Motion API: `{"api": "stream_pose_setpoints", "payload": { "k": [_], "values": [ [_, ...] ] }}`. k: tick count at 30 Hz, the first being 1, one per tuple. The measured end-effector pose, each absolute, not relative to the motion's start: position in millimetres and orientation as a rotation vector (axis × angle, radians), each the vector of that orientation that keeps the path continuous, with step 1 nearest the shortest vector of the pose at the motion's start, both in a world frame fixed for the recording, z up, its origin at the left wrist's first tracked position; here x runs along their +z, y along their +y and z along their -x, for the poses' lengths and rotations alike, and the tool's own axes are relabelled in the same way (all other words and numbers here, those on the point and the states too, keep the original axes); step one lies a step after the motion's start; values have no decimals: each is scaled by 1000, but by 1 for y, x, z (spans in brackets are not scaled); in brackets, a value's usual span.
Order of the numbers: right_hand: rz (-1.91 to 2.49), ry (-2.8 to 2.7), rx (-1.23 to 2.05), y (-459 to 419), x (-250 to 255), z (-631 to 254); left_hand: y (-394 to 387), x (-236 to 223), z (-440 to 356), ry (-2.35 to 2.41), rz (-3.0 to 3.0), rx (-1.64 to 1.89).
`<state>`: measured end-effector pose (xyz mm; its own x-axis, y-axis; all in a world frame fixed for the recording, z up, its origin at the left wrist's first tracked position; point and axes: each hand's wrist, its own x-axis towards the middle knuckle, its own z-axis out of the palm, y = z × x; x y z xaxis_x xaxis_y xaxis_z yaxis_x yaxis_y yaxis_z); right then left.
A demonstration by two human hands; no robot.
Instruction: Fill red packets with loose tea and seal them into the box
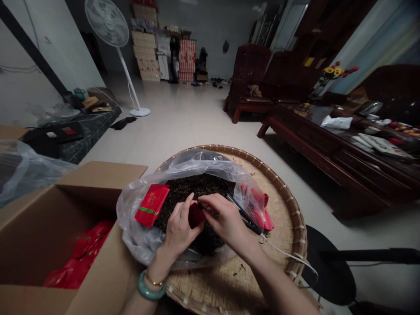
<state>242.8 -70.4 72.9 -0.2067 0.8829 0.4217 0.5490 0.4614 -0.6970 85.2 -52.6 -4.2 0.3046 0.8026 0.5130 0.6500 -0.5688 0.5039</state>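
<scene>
Above a clear plastic bag point(131, 205) full of dark loose tea leaves point(200, 183), my left hand point(180, 227) grips a small red packet point(196, 215). My right hand point(223, 216) is at the packet's mouth, fingertips pinched together; a little dark tea seems to be between them, partly hidden. On the left of the tea lies a stack of flat red packets point(151, 204) with a green band. A black device with a white cable point(246, 216), its kind unclear, lies just right of my right hand.
The bag rests on a round woven bamboo tray point(278, 232), with more red packets point(267, 218) at its right. An open cardboard box point(98, 175) holding red packets point(78, 258) stands left. A black round base point(328, 267) is at right; a wooden table point(328, 162) stands beyond.
</scene>
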Motion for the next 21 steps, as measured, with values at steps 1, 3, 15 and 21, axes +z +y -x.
{"api": "stream_pose_setpoints", "payload": {
  "k": [1, 3, 15, 21],
  "values": [
    [1202, -1871, 487, -71, 75, -244, -53, -4, -85, 1344, -2363, 1116],
    [1210, -1840, 421, -72, 79, -247, -53, -3, -84, 1351, -2356, 1119],
    [1375, -2022, 442, -74, 75, -240, -54, -4, -84, 1333, -2344, 1103],
    [1406, -2225, 239, -74, 72, -230, -54, -7, -84, 1343, -2354, 1115]
  ]
}}
